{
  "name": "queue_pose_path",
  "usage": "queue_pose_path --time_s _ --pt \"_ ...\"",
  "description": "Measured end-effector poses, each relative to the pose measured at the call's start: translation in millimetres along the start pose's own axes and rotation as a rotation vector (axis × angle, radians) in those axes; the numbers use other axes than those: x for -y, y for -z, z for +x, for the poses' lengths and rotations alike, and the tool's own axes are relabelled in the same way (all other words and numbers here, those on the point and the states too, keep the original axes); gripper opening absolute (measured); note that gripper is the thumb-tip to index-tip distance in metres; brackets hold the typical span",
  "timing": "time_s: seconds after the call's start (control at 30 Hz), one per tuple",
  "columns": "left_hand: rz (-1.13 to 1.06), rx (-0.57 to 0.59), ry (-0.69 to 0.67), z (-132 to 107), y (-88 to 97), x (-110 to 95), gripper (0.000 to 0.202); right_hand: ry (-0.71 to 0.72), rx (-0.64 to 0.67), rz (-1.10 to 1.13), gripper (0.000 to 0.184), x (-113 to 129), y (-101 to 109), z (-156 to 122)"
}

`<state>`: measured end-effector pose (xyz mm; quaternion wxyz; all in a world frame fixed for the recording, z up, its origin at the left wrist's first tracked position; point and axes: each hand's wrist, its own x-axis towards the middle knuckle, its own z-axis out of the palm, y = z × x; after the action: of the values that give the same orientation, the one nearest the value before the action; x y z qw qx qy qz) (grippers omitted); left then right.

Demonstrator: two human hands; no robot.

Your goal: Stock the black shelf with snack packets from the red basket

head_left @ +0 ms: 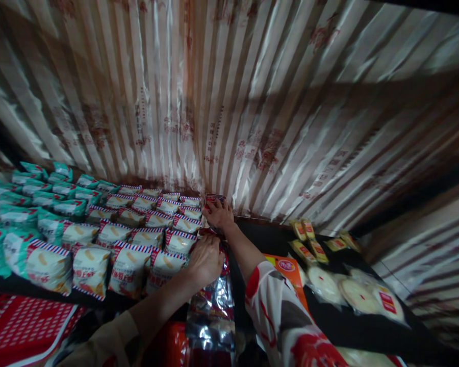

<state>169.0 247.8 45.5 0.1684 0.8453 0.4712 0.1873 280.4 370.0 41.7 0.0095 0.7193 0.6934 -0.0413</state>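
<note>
My left hand [206, 259] is closed on the upper part of a strip of shiny foil packets [211, 308], silver and dark red, which hangs down toward me over the shelf's front. Farther back, my right hand [219, 215] has its fingers bent over a dark red packet [215, 198] standing against the curtain. My fingers partly cover the packets under both hands. Just left of them stand rows of white snack bags [179, 240] with red print and striped tops.
Turquoise snack bags [21, 216] fill the far left. At right on the black shelf [248, 244] lie an orange package [288, 267], small yellow packets [309, 251] and round pale wrapped items [323, 283]. A red basket [26, 326] is at lower left. A pleated printed curtain [222, 102] hangs behind.
</note>
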Motion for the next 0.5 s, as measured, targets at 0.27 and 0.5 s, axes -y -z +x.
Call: queue_pose_path --time_s 0.27,0.5 --pt "-0.019 -0.032 -0.013 0.7 1.8 -0.6 0.02 -0.015 -0.026 -0.023 0.06 -1.6 2.9 1.8" --pt "-0.051 -0.042 -0.028 -2.6 9.7 -7.6 0.019 0.014 -0.205 0.01 0.053 -0.3 9.7 -8.5"
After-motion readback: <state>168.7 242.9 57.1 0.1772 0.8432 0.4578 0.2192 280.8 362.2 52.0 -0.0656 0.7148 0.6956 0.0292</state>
